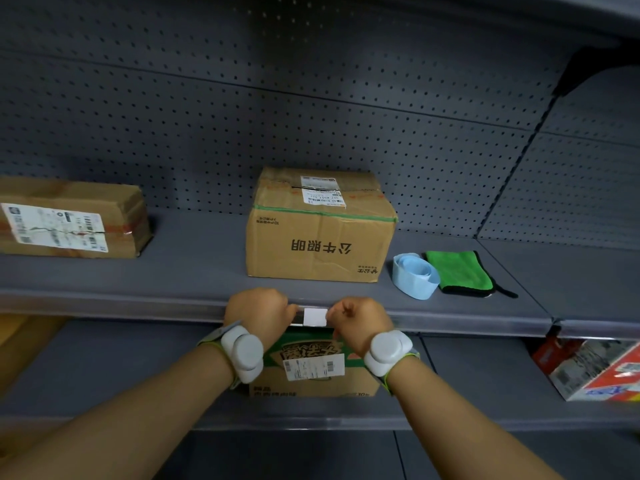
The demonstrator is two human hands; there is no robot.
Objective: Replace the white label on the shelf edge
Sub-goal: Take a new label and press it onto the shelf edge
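Observation:
A small white label point(315, 317) sits on the clear front strip of the grey shelf edge point(138, 304), just below the middle cardboard box. My left hand point(258, 311) is curled at the label's left side, fingertips touching the strip beside it. My right hand point(358, 320) is curled at the label's right side and pinches its right edge. Both wrists wear white bands. A roll of pale blue label backing point(414, 279) lies on the shelf to the right.
On the shelf stand a cardboard box point(320, 244) in the middle and a flatter box point(69, 220) at the left. A green cloth point(460, 271) lies right of the roll. Below are a green-printed carton point(311, 372) and a red and white box point(602, 368).

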